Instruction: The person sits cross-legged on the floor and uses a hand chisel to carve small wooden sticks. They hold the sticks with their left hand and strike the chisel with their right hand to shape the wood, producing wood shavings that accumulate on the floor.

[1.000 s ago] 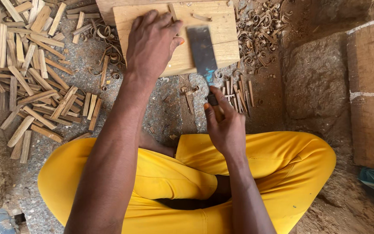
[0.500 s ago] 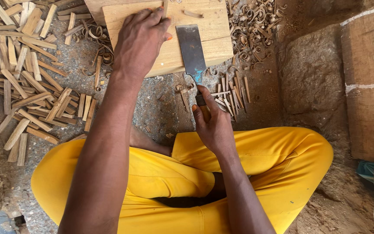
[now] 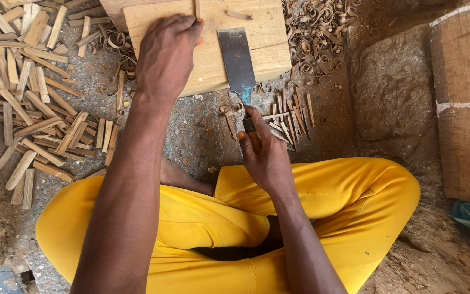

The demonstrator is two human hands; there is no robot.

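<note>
Pile of split wood sticks (image 3: 28,98) on L side of the gritty ground, lying every which way, some overlapping. Smaller bunch of thin slivers (image 3: 292,117) near centre-right. Curled wood shavings (image 3: 316,27) heaped at top, a few more curls (image 3: 110,41) top-left. Big rough stone (image 3: 395,92) to the R; beside it a pale block w/ a white line (image 3: 463,103), prob. brick or wood, hard to tell. Yellow trousers (image 3: 327,201), legs crossed.

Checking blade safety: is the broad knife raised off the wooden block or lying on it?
Lying on it: the flat blade rests across the wooden block, its handle gripped by the right hand.
</note>
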